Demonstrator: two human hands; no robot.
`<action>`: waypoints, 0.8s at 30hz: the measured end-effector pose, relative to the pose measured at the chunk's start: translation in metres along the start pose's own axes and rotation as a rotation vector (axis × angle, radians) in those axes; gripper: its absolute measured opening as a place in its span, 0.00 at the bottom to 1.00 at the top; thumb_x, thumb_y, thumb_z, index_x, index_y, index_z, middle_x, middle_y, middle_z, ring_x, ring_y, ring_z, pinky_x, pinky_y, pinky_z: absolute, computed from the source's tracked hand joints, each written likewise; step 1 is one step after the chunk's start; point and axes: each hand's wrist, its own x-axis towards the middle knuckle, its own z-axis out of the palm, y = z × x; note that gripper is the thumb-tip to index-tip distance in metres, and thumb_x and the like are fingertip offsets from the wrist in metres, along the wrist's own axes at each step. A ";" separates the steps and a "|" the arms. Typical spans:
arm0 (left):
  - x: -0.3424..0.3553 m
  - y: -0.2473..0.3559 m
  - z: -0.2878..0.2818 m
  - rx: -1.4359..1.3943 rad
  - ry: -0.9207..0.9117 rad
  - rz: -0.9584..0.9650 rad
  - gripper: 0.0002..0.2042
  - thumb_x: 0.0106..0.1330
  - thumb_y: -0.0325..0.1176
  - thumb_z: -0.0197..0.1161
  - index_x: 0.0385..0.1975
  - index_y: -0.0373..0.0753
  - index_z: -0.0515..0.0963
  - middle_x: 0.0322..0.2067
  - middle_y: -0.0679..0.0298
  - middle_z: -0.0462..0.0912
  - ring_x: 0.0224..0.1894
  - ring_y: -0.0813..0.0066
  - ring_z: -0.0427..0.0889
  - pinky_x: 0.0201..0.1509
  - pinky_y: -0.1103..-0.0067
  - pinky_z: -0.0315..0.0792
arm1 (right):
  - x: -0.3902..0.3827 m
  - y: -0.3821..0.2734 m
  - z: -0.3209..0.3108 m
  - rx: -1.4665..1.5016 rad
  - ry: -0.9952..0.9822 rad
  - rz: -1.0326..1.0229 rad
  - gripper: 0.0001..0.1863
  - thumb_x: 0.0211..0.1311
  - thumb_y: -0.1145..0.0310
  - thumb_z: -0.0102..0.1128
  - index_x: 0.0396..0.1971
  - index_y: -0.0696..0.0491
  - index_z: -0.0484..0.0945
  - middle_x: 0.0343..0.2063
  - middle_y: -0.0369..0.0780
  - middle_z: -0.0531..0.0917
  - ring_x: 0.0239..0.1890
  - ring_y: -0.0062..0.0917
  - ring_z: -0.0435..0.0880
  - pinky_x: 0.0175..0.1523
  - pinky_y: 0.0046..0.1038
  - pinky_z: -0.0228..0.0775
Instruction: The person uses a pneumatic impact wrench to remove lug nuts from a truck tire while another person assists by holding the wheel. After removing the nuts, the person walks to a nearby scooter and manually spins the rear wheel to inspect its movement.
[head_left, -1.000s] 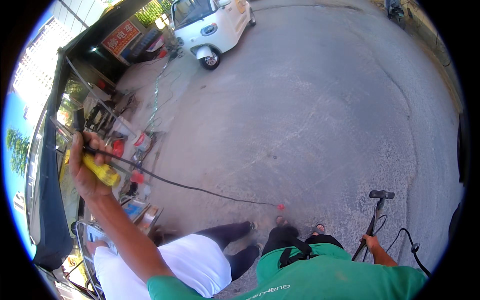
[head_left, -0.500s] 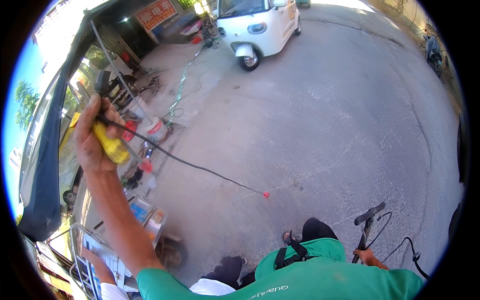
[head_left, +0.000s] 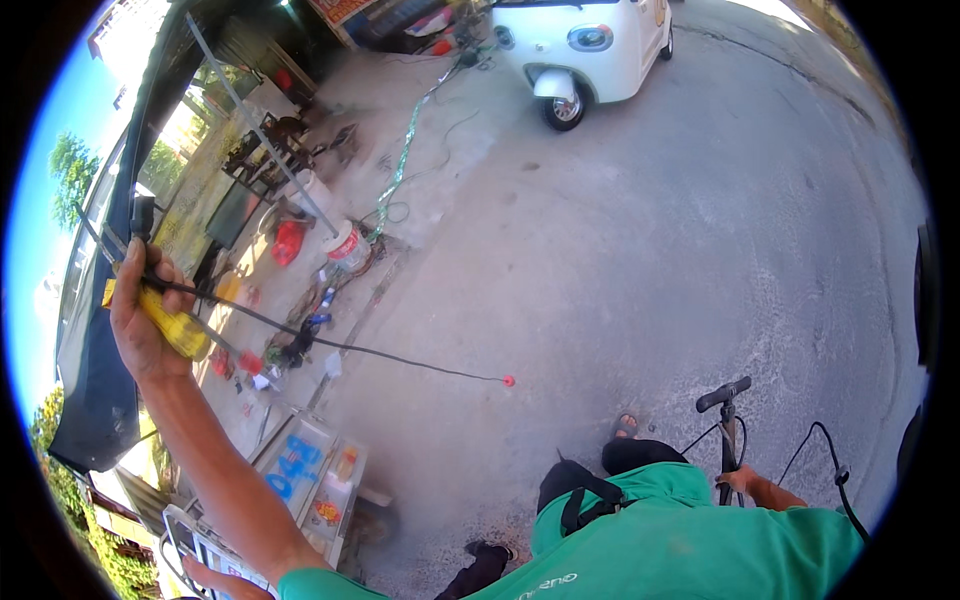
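Note:
My left hand (head_left: 150, 310) is raised at the left, its fingers wrapped round a bundle of tools: a yellow handle (head_left: 178, 325), a dark upper piece (head_left: 143, 215) and thin metal prongs. A black cable (head_left: 400, 360) passes from this hand diagonally to a small red end (head_left: 508, 381) over the pavement. My right hand (head_left: 738, 478) is low at the right, closed on the shaft of a black T-handled tool (head_left: 725, 396) like a pump. A black hose (head_left: 828, 445) loops beside it. My green-shirted body fills the bottom edge.
A white three-wheeled vehicle (head_left: 610, 55) stands at the top. At the left are an awning, a pole in a white bucket (head_left: 348, 245), a red bag (head_left: 287, 243) and scattered items. A metal cart (head_left: 325, 447) stands at lower left, with another person's arm (head_left: 225, 575) beside it.
The view has turned, showing more of the cart. My left hand rose, then moved left with its bundle. The person in white has mostly left view at lower left.

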 end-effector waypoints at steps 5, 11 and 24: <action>0.093 -0.037 -0.019 0.038 0.107 -0.040 0.09 0.69 0.38 0.63 0.34 0.39 0.77 0.24 0.67 0.77 0.16 0.82 0.71 0.19 0.88 0.65 | 0.091 -0.096 -0.056 0.006 0.035 -0.163 0.17 0.46 0.58 0.71 0.29 0.58 0.87 0.29 0.43 0.88 0.34 0.31 0.85 0.43 0.31 0.74; 0.201 -0.100 -0.048 0.016 0.132 0.037 0.09 0.69 0.38 0.63 0.34 0.39 0.77 0.24 0.68 0.77 0.16 0.84 0.70 0.19 0.89 0.63 | 0.148 -0.246 -0.072 -0.032 0.156 -0.249 0.18 0.42 0.60 0.75 0.29 0.59 0.85 0.27 0.40 0.85 0.31 0.29 0.83 0.42 0.31 0.75; 0.437 -0.243 -0.096 0.043 0.156 -0.043 0.08 0.71 0.36 0.62 0.34 0.38 0.76 0.24 0.66 0.77 0.16 0.84 0.72 0.19 0.88 0.66 | 0.213 -0.455 -0.014 -0.199 -0.121 -0.173 0.19 0.44 0.57 0.75 0.34 0.52 0.88 0.31 0.37 0.87 0.35 0.27 0.84 0.46 0.32 0.75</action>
